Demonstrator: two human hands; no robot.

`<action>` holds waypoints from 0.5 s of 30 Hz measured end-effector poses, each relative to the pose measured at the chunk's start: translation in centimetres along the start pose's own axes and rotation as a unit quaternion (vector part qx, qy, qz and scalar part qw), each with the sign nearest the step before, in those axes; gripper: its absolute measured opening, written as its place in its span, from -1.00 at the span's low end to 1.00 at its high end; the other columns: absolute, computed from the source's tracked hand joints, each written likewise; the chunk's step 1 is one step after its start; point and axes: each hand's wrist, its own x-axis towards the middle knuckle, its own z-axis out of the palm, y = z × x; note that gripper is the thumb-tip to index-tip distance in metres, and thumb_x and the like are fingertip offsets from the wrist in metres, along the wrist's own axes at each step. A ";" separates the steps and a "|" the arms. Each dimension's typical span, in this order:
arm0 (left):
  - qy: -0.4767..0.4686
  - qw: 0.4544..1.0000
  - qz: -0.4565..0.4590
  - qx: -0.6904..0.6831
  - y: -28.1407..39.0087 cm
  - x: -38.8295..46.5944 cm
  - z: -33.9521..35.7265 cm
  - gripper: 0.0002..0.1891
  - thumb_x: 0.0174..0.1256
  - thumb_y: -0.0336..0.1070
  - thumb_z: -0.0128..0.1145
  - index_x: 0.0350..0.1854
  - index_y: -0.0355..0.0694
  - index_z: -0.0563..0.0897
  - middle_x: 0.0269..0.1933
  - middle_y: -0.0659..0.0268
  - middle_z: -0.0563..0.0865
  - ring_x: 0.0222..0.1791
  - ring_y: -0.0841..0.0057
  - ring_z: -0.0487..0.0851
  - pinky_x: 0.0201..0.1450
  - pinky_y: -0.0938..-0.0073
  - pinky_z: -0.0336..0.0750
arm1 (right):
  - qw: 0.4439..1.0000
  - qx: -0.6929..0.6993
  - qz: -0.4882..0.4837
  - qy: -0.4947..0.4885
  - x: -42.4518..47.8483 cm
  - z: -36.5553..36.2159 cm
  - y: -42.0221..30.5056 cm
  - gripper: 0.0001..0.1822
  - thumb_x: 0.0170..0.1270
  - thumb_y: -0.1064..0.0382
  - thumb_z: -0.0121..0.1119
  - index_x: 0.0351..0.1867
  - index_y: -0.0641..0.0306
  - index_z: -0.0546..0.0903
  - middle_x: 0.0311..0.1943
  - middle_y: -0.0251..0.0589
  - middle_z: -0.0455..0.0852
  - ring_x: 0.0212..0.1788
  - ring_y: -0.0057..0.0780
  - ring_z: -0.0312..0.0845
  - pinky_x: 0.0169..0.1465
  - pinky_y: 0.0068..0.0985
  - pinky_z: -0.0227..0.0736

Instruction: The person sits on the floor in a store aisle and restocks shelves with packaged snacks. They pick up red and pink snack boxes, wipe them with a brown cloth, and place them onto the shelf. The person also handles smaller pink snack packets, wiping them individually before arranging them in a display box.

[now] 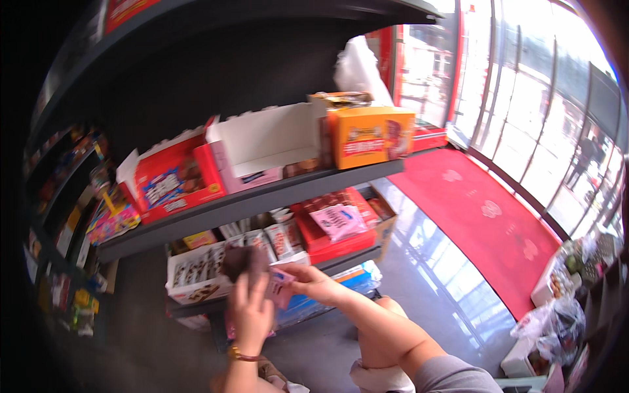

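Observation:
My right hand (312, 284) pinches a pink snack packet (281, 289) by its upper edge, in front of the lower shelf. Close beside it, my left hand (253, 307) is raised with its fingers against a dark brown item (243, 260), which it seems to hold. Motion blurs this item, so its kind is unclear. Behind my left hand, a white open carton (196, 290) holds rows of wrapped snack bars. Another pink packet (339, 221) lies on a red box (339, 245) to the right.
On the shelf above stand a red display box (174, 184), an open pink-and-white carton (265, 140) and an orange box (373, 137). The dark shelf edge (255, 209) juts out above my hands. At right are a red mat (471, 196) and plastic bags (555, 324).

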 end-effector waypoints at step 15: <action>0.027 0.850 -0.169 -0.498 1.7 1.5 7.1 -0.55 0.45 -0.20 -0.04 0.28 -0.29 0.26 0.27 0.13 0.37 0.24 0.40 0.38 0.26 0.37 0.30 | 0.962 0.242 -0.073 0.106 -6.5 -2.5 -1.8 -0.46 0.31 0.37 0.11 0.30 0.20 0.25 0.23 -0.23 0.40 0.29 -0.39 0.29 0.32 -0.37 0.23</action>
